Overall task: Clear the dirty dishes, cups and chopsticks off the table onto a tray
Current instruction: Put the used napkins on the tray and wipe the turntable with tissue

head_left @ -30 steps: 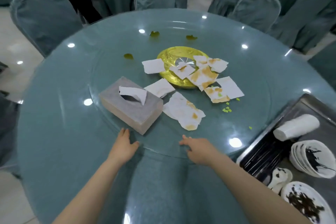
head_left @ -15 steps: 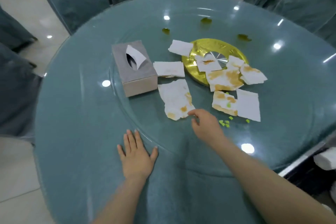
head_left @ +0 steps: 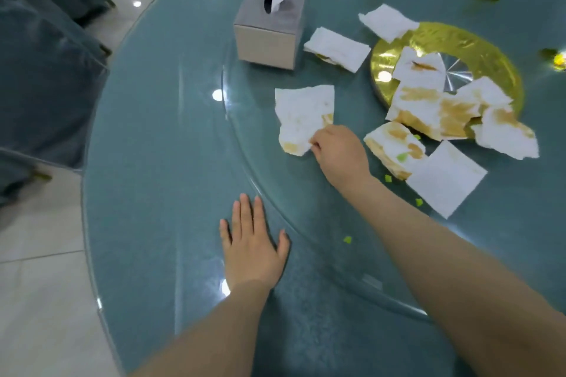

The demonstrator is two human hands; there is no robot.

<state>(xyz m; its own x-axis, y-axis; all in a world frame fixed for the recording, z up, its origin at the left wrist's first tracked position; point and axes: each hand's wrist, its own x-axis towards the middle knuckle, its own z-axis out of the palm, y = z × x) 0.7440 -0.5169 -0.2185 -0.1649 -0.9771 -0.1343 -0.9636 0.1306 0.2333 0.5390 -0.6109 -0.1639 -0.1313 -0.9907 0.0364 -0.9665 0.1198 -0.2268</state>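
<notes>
Now the left hand (head_left: pixel 252 249) is kept flat, fingers straight, on the round teal glass table (head_left: pixel 159 162), as 0.5 s ago. A stained white napkin (head_left: pixel 301 119), then only approached, is pinched by the right hand (head_left: pixel 340 151). Behind stands a grey tissue box (head_left: pixel 269 17); rightward, napkins overlap a gold disc (head_left: pixel 477 49).

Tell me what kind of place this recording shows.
Probably a restaurant banquet hall: a round table with a glass turntable, fabric-covered chairs, and a tissue box among stained napkins.
</notes>
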